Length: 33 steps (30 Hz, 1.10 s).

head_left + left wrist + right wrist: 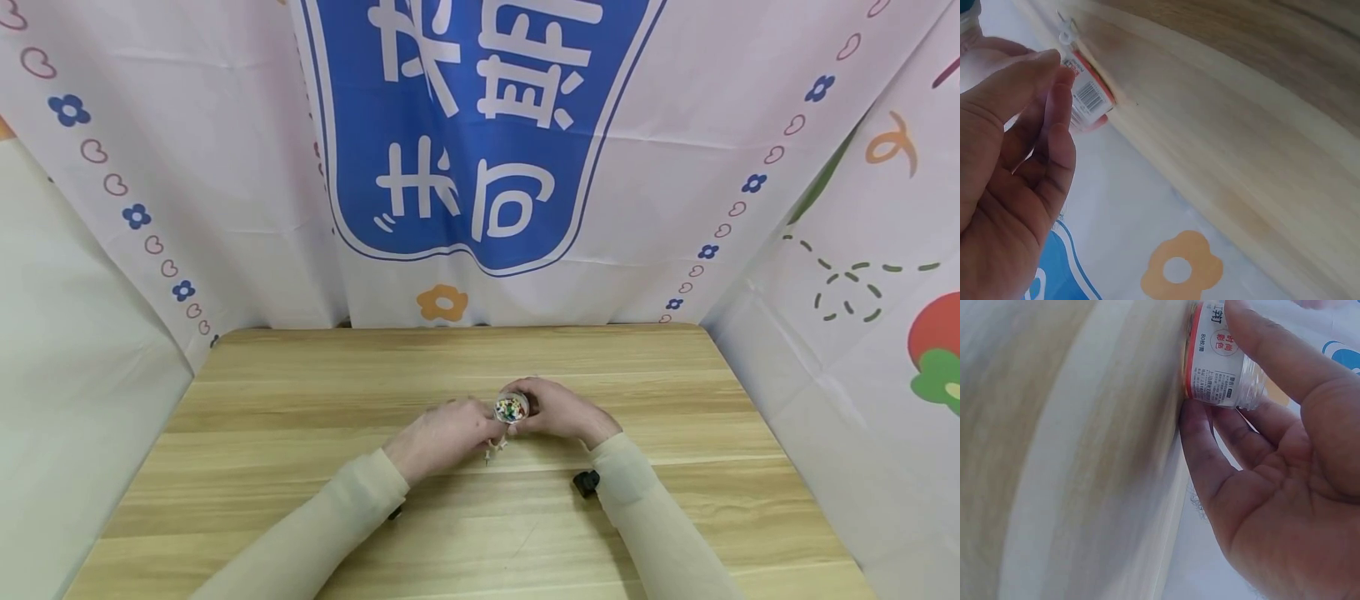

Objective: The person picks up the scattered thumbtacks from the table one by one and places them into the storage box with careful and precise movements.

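Observation:
My right hand (558,408) holds a small clear jar (1217,359) with a white and red label. In the head view its open mouth shows many coloured push pins (510,408) inside. The jar stands upright on the table, with the thumb on one side and the fingers on the other. Close against the jar's left side is my left hand (450,433), its thumb and fingertips brought together. Whether something lies between those tips is hidden. Pale push pins (487,457) lie on the table just below the left fingers; one pale pin (1067,31) also shows in the left wrist view.
The wood-grain table (337,367) spreads around both hands. A white printed curtain (247,192) with a blue panel hangs behind its far edge, and more cloth hangs at both sides. A small black object (587,483) shows beside the right sleeve.

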Available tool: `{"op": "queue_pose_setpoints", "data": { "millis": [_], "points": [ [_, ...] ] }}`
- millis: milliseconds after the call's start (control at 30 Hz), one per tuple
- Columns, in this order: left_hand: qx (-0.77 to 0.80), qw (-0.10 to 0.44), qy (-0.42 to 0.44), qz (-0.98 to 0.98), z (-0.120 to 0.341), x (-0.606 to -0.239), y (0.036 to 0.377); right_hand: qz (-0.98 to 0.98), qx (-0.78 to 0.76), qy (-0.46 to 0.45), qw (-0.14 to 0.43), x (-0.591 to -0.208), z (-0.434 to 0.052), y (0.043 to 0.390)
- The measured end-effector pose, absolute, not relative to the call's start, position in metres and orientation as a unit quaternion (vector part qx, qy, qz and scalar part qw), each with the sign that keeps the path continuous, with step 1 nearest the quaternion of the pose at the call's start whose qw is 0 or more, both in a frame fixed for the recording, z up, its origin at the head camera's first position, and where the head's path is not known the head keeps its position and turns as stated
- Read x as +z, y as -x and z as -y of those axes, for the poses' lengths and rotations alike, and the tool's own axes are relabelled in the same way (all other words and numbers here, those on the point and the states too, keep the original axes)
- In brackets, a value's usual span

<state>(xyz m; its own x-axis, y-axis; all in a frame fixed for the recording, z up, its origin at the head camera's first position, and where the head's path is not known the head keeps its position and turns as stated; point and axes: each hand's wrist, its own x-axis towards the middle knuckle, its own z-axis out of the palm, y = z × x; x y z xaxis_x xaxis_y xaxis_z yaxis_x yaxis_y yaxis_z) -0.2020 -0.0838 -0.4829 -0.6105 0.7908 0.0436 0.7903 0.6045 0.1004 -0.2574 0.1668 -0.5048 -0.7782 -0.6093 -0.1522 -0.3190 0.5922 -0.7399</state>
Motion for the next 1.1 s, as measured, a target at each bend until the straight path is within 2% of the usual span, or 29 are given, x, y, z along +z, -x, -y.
{"op": "queue_pose_setpoints", "data": {
  "millis": [633,1100],
  "points": [
    [-0.046,-0.002,-0.477,-0.878,0.0848,-0.4846,0.1926,-0.871,-0.364,0.262,0.2,-0.5039,-0.1659,0.256],
    [0.059,0.0,-0.451,-0.89,0.0844,-0.4779,0.2019,-0.868,-0.369,0.264,0.203,-0.5037,-0.1673,0.2557]
  ]
}}
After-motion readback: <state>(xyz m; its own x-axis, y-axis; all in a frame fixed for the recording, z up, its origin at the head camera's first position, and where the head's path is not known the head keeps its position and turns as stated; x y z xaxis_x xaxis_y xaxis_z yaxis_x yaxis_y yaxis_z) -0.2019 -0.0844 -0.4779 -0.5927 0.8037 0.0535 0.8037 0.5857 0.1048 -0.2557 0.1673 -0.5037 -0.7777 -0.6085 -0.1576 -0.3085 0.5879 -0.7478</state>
